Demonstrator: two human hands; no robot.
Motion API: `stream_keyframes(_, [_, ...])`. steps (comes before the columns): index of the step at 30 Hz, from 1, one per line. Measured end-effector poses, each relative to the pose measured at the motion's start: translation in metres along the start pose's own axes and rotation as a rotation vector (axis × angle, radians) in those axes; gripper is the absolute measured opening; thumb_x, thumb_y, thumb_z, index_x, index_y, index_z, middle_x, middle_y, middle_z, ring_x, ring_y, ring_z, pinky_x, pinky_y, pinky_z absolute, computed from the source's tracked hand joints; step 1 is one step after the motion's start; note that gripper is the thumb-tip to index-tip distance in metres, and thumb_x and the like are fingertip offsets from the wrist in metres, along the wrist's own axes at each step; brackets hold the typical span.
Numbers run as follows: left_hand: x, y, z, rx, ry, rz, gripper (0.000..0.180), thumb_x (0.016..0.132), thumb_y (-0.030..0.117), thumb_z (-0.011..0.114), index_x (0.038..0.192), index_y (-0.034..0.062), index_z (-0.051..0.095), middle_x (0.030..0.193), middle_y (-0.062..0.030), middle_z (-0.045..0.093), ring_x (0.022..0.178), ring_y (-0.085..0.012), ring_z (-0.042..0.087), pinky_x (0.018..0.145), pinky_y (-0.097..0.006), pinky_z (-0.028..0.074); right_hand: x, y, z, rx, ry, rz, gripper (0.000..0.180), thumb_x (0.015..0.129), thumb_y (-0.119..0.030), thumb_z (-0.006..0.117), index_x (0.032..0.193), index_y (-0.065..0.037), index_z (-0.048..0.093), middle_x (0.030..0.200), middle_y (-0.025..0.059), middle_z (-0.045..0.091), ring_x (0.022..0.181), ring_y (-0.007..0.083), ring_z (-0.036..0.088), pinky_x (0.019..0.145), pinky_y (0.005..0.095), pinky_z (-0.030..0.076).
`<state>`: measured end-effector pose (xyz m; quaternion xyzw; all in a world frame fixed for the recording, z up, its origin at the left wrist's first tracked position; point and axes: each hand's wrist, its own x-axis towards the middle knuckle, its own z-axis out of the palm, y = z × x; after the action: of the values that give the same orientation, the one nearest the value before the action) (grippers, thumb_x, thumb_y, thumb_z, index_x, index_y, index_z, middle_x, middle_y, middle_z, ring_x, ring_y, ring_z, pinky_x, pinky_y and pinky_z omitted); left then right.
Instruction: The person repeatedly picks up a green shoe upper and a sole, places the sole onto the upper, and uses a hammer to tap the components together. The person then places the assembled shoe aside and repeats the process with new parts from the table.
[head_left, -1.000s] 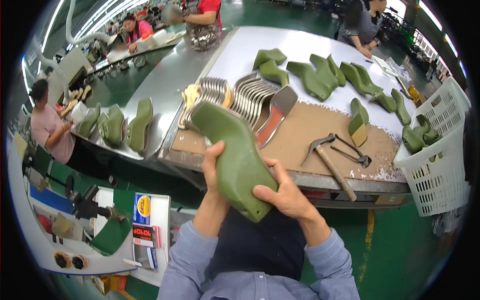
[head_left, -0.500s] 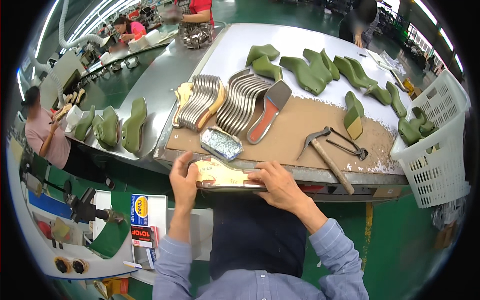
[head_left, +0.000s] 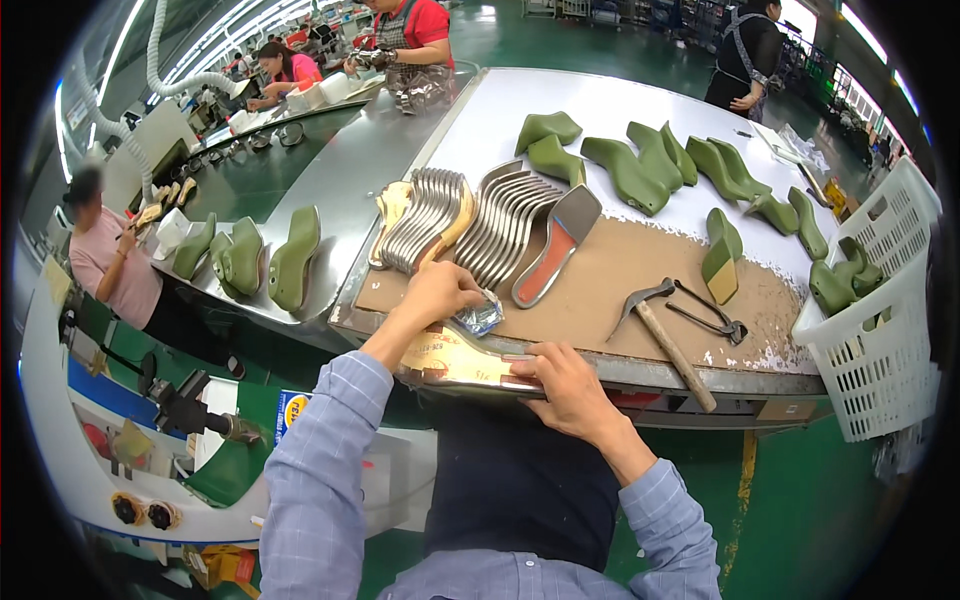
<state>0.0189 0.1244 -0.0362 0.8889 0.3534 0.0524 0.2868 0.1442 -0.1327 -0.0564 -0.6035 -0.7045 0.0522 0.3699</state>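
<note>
My right hand (head_left: 572, 396) grips one end of a yellow shoe insole (head_left: 455, 362) with brown patches and a shiny rim, which lies sole-side up at the table's front edge. What sits under it is mostly hidden. My left hand (head_left: 440, 296) reaches over the insole's other end, its fingers bunched down at a small open box (head_left: 483, 318) of silvery bits, probably tacks. Whatever is between those fingertips is too small to make out. Just beyond stand two rows of curved, metal-edged insoles (head_left: 430, 218), and a red-and-grey insole (head_left: 545, 255) leans beside them.
A hammer (head_left: 672, 350) and pincers (head_left: 712, 315) lie to the right on brown board. Several green shoe lasts (head_left: 630, 172) are spread across the far table; more stand on a metal bench (head_left: 335, 235) at left. A white basket (head_left: 870, 340) is at right. Co-workers are beyond.
My left hand has let go of the insole and moved forward and right to the small box. My right hand keeps its grip on the insole. The view has shifted slightly.
</note>
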Motion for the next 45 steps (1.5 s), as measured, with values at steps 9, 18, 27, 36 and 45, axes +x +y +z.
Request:
stream_keyframes(9, [-0.037,0.035,-0.004,-0.609,0.042,0.225,0.013,0.101,0.007,0.062,0.108,-0.0031,0.065,0.098,-0.0089,0.073,0.089,-0.012,0.069,0.081,-0.026,0.057,-0.001,-0.003,-0.004,0.004,-0.028,0.028,0.051,0.072,-0.006,0.082,0.119,-0.014,0.063,0.112,0.012,0.057,0.104,0.0341,0.057,0.089,0.0457,0.051])
stream_keyframes(18, [-0.097,0.086,0.034,-0.418,0.129,0.315,0.015,0.091,0.01,0.072,0.102,-0.0004,0.074,0.101,-0.0113,0.074,0.094,-0.0214,0.072,0.085,-0.033,0.055,-0.038,0.016,-0.027,0.133,0.113,0.17,0.057,0.085,-0.027,0.08,0.135,-0.011,0.057,0.142,0.0225,0.051,0.129,0.042,0.052,0.108,0.0488,0.044])
stream_keyframes(27, [-0.094,0.092,0.036,-0.116,0.088,0.33,0.017,0.088,0.022,0.074,0.097,0.0083,0.077,0.098,-0.0143,0.075,0.09,-0.0315,0.07,0.085,-0.04,0.053,-0.107,0.083,-0.094,-0.75,0.029,0.569,0.049,0.096,-0.008,0.062,0.142,-0.025,0.057,0.094,0.0131,0.059,0.086,0.0348,0.061,0.074,0.0474,0.05])
stream_keyframes(36, [-0.099,0.101,0.033,-0.049,0.033,0.16,0.018,0.09,0.027,0.072,0.098,0.0118,0.078,0.082,-0.012,0.075,0.079,-0.0297,0.072,0.074,-0.041,0.053,-0.111,0.002,-0.099,0.306,0.39,0.837,0.042,0.11,-0.014,0.04,0.152,-0.013,0.042,0.071,0.0024,0.052,0.057,0.0077,0.047,0.054,0.0274,0.042])
stream_keyframes(45, [-0.098,0.102,0.036,-0.027,0.019,0.242,0.016,0.086,0.024,0.076,0.095,0.0117,0.078,0.093,-0.005,0.077,0.085,-0.0286,0.073,0.076,-0.038,0.054,-0.108,-0.043,-0.108,0.395,0.255,0.587,0.044,0.105,-0.003,0.05,0.148,-0.008,0.045,0.072,0.0027,0.056,0.061,0.0077,0.05,0.056,0.0246,0.044])
